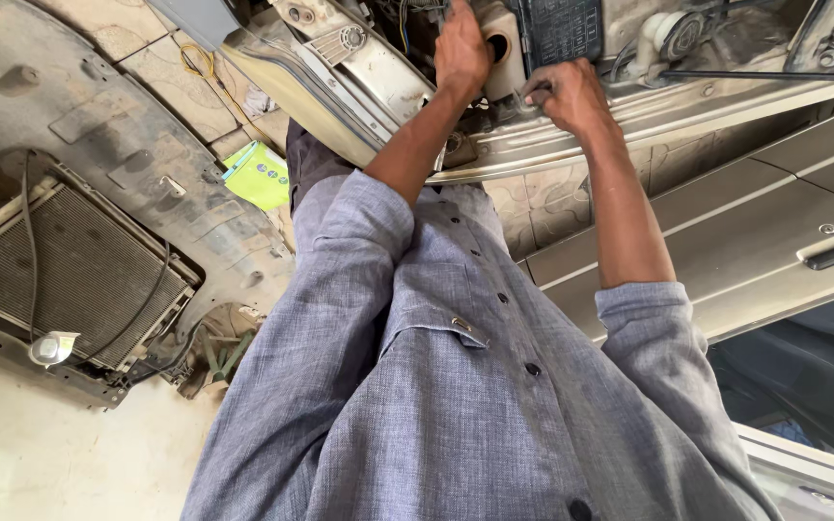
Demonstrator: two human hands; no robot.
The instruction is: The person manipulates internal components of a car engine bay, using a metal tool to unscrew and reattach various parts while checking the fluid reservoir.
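Observation:
Both my arms, in rolled grey-blue sleeves, reach into a car's open engine bay (649,106). My left hand (462,50) reaches down between parts beside a white plastic housing (504,43); its fingers are hidden. My right hand (573,96) is a closed fist at the metal front crossmember (687,121), gripping a small dark tool (535,91) whose tip points toward my left hand. A black fuse box (562,27) sits just behind both hands.
A removed grey bumper cover (98,125) and a radiator assembly (79,275) lie on the floor at left. A yellow-green packet (261,176) lies near them. The car's beige side, with a door handle (832,253) and an open door, is at right.

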